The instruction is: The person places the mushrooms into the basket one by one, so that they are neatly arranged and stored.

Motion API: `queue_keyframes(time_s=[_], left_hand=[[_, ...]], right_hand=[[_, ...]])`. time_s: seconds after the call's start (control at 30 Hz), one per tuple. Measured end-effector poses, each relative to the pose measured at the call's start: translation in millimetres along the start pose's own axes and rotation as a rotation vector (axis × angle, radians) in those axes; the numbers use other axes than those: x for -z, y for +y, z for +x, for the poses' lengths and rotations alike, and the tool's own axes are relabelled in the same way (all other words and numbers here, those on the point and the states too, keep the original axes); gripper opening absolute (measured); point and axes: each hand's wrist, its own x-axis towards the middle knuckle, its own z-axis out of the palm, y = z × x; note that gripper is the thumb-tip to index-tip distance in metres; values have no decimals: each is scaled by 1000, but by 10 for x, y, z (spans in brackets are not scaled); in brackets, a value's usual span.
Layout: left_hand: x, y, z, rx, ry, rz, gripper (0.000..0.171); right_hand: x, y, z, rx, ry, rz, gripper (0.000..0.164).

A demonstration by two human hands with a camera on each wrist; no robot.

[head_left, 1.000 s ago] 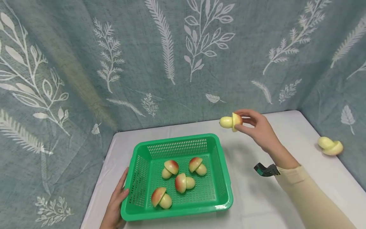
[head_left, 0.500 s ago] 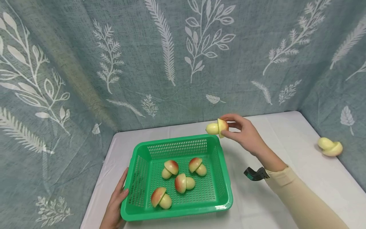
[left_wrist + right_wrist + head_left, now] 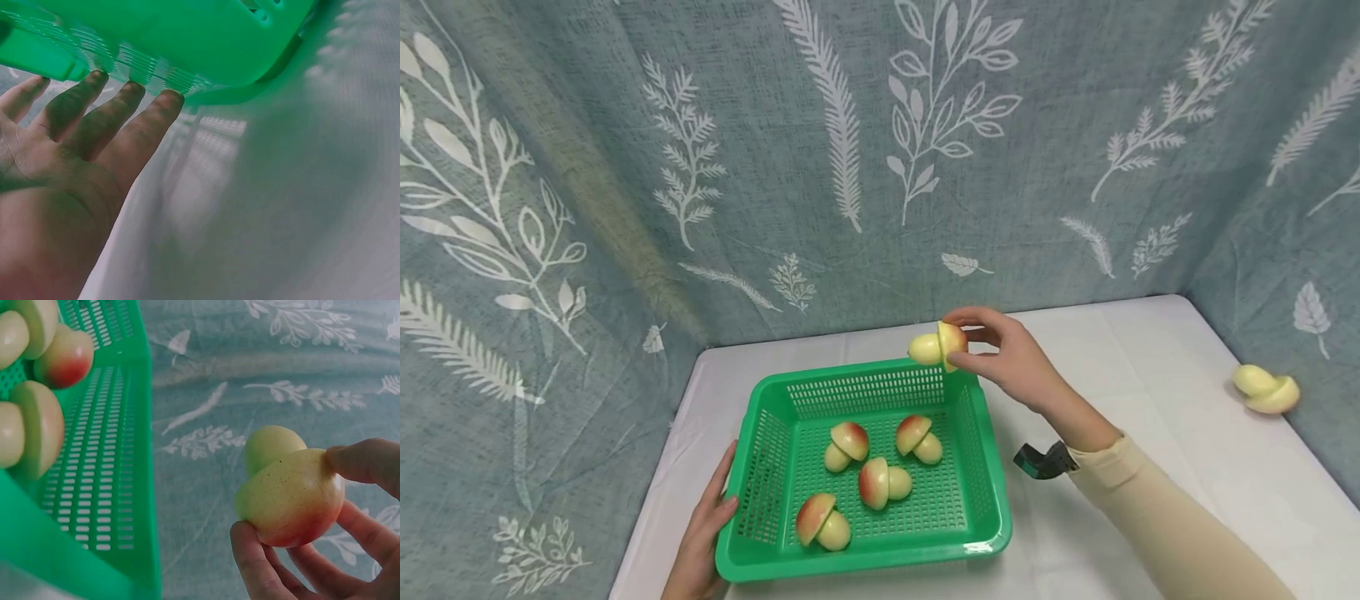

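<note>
My right hand (image 3: 1011, 358) pinches a toy mushroom (image 3: 928, 349) by its red-and-yellow cap, stem pointing left, over the back right corner of the green basket (image 3: 865, 562). In the right wrist view the thumb and fingertips hold the mushroom's cap (image 3: 294, 500). Several like mushrooms lie inside the basket, among them one at the front left (image 3: 823, 522) and one at the right (image 3: 917, 439). My left hand (image 3: 700, 529) rests against the basket's left side. Its fingers look straight in the left wrist view, the fingertips (image 3: 169, 100) touching the slotted wall.
Another mushroom (image 3: 1266, 389) lies on the white table (image 3: 1120, 500) at the far right, near the cloth side wall. A blue-green curtain (image 3: 865, 167) with white leaf prints stands behind and on both sides of the table.
My right hand has moved left and slightly toward me with the mushroom, from the table's back right to above the basket's corner. The left hand and the basket stay put.
</note>
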Motion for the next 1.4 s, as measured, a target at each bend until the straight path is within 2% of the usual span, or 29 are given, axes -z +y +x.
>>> queue_keyframes(time_s=[0.33,0.67,0.97,1.23,1.4], left_hand=[[-23,-20,-12,2,15,6,63],[-43,-52,-32,-19,1,-10,64],[-77,-87,-51,-36,-4,3,64],[-91,-87,-78,-34,-3,11,63],[-103,-103,-98,-26,4,15,63]], right_hand=[[-178,8,72,28,-53,37,45],[-482,77,94,22,-135,29,45],[-643,95,104,54,-199,-14,41],[-744,109,128,70,-316,-50,38],[-796,138,165,65,-354,-109,36]])
